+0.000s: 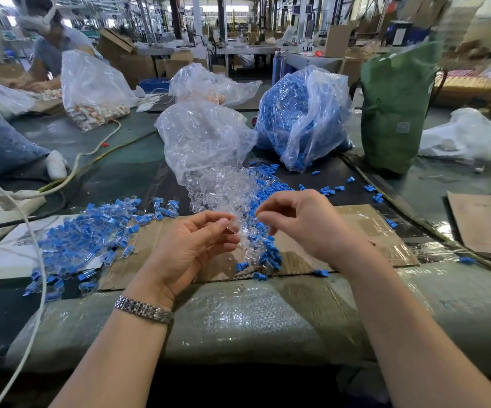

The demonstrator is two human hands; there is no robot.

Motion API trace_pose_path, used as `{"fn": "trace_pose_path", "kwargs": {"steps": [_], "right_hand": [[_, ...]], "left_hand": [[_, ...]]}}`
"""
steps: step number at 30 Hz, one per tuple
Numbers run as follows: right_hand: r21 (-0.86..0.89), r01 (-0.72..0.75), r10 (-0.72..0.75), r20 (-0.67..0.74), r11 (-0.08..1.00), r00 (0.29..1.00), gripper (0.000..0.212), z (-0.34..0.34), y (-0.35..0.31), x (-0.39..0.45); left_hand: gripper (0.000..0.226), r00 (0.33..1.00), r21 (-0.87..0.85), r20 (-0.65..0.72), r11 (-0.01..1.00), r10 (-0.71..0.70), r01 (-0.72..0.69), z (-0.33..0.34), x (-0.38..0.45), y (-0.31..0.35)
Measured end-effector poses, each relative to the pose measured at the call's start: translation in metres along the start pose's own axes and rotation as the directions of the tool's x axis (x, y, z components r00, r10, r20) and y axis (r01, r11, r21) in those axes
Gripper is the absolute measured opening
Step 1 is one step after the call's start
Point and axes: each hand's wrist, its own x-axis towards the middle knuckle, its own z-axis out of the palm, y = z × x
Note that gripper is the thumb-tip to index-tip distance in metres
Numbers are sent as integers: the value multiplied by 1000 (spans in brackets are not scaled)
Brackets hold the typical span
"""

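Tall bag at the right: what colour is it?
Green; the bag shows best in the head view.

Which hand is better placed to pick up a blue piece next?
Probably the right hand: it hangs beside the loose blue pieces, apparently holding nothing, while the left hand pinches a clear piece.

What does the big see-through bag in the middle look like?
The bag is thin, crinkly, see-through plastic, slumped on the table with its mouth open toward the person. It holds clear pieces that spill out in front, next to loose blue pieces. A blue-filled bag stands close to the right. No hand touches it.
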Motion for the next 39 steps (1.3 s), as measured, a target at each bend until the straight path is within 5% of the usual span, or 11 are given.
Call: {"fn": "trace_pose_path", "kwargs": {"steps": [9, 17, 24, 39], "right_hand": [[78, 184, -171, -150, 980, 974, 20, 27, -8, 6], [13, 226, -223, -108, 974, 969, 32, 32, -16, 7], [114, 122, -115, -65, 986, 991, 14, 30, -9, 2], [-37, 93, -96, -91, 995, 991, 9, 31, -6, -1]], "left_hand": [[23, 1000, -7, 20, 1000, 11, -11, 9, -4, 3], [23, 999, 38, 50, 999, -3, 2, 8, -3, 4], [22, 999, 35, 45, 999, -17, 15, 11, -3, 4], [30, 998, 125, 46, 991, 36, -41, 7, -3, 0]]}}
